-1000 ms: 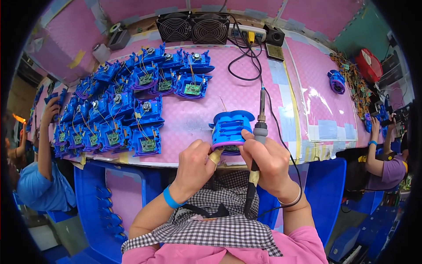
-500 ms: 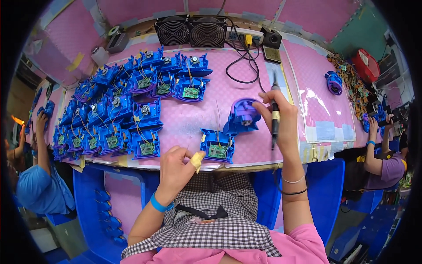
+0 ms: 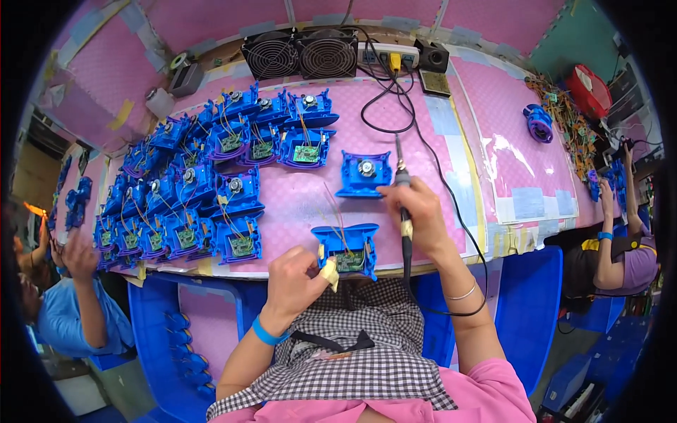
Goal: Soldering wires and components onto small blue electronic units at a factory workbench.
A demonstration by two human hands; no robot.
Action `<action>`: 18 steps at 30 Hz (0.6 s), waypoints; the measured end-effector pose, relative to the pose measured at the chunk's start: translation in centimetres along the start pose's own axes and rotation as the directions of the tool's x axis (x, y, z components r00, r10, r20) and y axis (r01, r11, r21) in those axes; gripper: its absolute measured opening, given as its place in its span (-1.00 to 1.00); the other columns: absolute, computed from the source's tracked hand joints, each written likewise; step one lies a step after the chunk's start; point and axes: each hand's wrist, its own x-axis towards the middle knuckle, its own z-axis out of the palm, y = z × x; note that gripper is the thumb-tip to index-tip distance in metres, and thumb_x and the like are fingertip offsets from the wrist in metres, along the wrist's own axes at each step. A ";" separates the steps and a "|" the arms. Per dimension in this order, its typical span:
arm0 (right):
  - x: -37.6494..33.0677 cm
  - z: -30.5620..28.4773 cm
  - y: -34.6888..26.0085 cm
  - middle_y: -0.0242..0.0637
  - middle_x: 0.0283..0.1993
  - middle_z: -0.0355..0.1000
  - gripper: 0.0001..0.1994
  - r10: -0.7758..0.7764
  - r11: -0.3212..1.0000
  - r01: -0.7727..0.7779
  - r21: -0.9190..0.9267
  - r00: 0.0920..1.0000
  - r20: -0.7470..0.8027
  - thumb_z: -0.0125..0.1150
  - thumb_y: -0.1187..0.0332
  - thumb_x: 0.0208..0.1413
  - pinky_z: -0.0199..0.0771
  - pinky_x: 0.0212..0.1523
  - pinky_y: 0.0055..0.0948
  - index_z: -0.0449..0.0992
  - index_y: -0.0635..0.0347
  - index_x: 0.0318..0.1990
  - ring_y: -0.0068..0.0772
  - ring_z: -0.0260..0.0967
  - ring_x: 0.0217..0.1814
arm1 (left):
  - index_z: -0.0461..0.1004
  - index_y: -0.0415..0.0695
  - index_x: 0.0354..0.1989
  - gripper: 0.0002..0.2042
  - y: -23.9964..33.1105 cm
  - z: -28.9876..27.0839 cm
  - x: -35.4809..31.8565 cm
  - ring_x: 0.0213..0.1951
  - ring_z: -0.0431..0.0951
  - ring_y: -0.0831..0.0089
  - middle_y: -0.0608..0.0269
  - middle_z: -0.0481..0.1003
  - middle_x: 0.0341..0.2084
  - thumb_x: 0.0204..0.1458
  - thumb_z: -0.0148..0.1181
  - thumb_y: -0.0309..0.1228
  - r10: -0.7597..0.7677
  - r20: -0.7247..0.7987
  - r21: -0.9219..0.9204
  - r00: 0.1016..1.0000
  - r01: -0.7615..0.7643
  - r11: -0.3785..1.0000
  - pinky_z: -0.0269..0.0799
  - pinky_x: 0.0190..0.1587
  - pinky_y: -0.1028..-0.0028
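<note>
My right hand (image 3: 421, 211) is closed around a soldering iron (image 3: 407, 252), whose metal tip points toward the far side of the table. Its fingertips meet the right corner of a blue plastic housing half (image 3: 352, 182) with a round speaker (image 3: 365, 168), lying flat. Closer to me is another blue housing half (image 3: 363, 234) holding a green circuit board (image 3: 348, 261), with thin wires standing up from it. My left hand (image 3: 290, 278), its thumb wrapped in yellow (image 3: 329, 274), pinches that housing's left edge; the exact grip is partly hidden.
Rows of blue housings (image 3: 190, 180) with boards and speakers cover the table's left side. Two black fans (image 3: 326, 55), a power strip (image 3: 381, 53) and an iron stand (image 3: 431, 56) line the back. The black cord (image 3: 451, 204) loops right. Co-workers sit on both sides.
The blue and purple piece at my right hand has been turned and laid flat, speaker up. My right hand has moved left with the iron. My left hand has closed in on the board housing.
</note>
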 end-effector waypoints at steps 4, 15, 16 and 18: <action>-1.3 0.1 -2.2 -0.23 -0.44 0.46 -0.89 0.030 0.986 -0.040 0.163 0.998 0.060 0.19 0.60 -0.08 0.45 -0.34 -0.44 0.39 0.22 -0.47 -0.34 0.43 -0.38 | 0.39 -0.24 -0.76 -0.66 -0.7 0.5 0.6 -0.64 0.42 0.19 0.08 0.38 -0.72 -0.15 0.33 -0.29 -0.126 0.047 0.114 0.991 0.120 0.986 0.25 -0.59 0.26; -4.7 -2.0 -2.9 -0.29 -0.42 0.39 -0.65 0.542 0.686 -0.345 0.641 0.830 -0.133 0.05 0.18 0.23 0.27 -0.31 -0.55 0.45 0.34 -0.08 -0.56 0.26 -0.42 | 0.56 -0.22 -0.30 -0.75 2.0 -2.4 4.6 -0.41 0.36 0.47 0.32 0.31 -0.47 -0.11 0.01 -0.71 -0.021 -0.150 -0.219 0.988 -0.013 0.976 0.29 -0.39 0.55; -4.7 -2.3 -3.6 -0.29 -0.42 0.41 -0.76 0.537 0.752 -0.423 0.505 0.838 -0.097 0.08 0.34 0.19 0.28 -0.34 -0.56 0.50 0.36 -0.14 -0.56 0.28 -0.42 | 0.56 -0.22 -0.30 -0.75 2.1 -2.0 4.6 -0.41 0.36 0.47 0.32 0.31 -0.47 -0.11 0.01 -0.71 -0.021 -0.148 -0.221 0.989 -0.013 0.975 0.29 -0.39 0.55; -4.7 -1.8 -4.9 -0.24 -0.46 0.47 -0.81 0.553 0.721 -0.449 0.528 0.832 -0.047 0.10 0.50 0.09 0.32 -0.50 -0.62 0.53 0.38 -0.17 -0.61 0.33 -0.52 | 0.59 -0.20 -0.29 -0.76 1.9 -1.3 5.0 -0.42 0.42 0.43 0.22 0.41 -0.45 -0.12 0.07 -0.71 0.132 -0.113 0.042 0.985 -0.128 0.991 0.32 -0.42 0.50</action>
